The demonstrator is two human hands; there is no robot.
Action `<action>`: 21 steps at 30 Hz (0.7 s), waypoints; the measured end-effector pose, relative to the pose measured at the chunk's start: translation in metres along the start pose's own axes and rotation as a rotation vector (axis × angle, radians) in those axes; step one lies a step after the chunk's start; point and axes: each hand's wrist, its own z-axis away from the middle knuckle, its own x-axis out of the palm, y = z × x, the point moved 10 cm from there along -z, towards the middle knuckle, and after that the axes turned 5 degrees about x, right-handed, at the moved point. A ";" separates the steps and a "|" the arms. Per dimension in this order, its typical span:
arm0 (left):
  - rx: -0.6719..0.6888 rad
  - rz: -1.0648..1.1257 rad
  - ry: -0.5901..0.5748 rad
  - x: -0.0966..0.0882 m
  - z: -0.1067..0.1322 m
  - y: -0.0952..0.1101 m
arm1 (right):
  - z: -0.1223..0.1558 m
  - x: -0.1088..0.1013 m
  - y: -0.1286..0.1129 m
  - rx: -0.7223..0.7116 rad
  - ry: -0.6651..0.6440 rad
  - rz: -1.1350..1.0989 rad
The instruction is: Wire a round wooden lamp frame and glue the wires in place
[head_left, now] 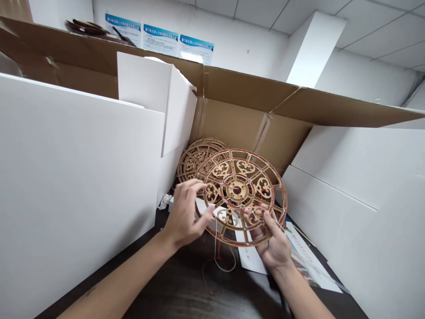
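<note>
A round openwork wheel frame (239, 189), gold-brown with scroll cutouts, is held up tilted above the dark table. My right hand (270, 239) grips its lower right rim, thumb in front and fingers behind. My left hand (191, 212) is at its left edge with thumb and fingers apart; whether it touches the rim I cannot tell. A thin white wire (226, 269) and a red wire (204, 270) hang from the frame's underside. Behind it, similar round frames (189, 157) lie stacked, partly hidden by the held one.
Large white boxes stand at the left (76, 177) and right (358, 186). An open cardboard carton (232, 115) forms the back. Printed sheets (307, 254) lie on the dark table (166, 283). Crumpled white paper (164, 201) sits beside the stack.
</note>
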 end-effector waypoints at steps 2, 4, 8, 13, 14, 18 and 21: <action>-0.149 0.053 0.090 -0.009 0.000 -0.024 | 0.000 0.000 -0.002 -0.003 -0.012 0.004; -0.312 0.168 0.132 -0.008 0.005 -0.049 | 0.000 0.000 -0.003 -0.006 -0.024 0.010; -0.556 0.531 0.062 0.020 0.017 -0.072 | 0.000 0.001 -0.004 -0.006 -0.046 0.026; -0.707 0.963 -0.257 0.067 0.035 -0.037 | 0.003 0.002 -0.008 -0.017 -0.056 0.067; -0.722 1.024 -0.298 0.073 0.038 -0.029 | 0.003 0.001 -0.010 -0.024 -0.053 0.080; -0.765 1.152 -0.318 0.084 0.046 -0.018 | 0.000 0.001 -0.018 -0.059 -0.026 0.157; -0.792 1.171 -0.256 0.086 0.048 -0.027 | -0.005 0.003 -0.026 -0.091 0.005 0.248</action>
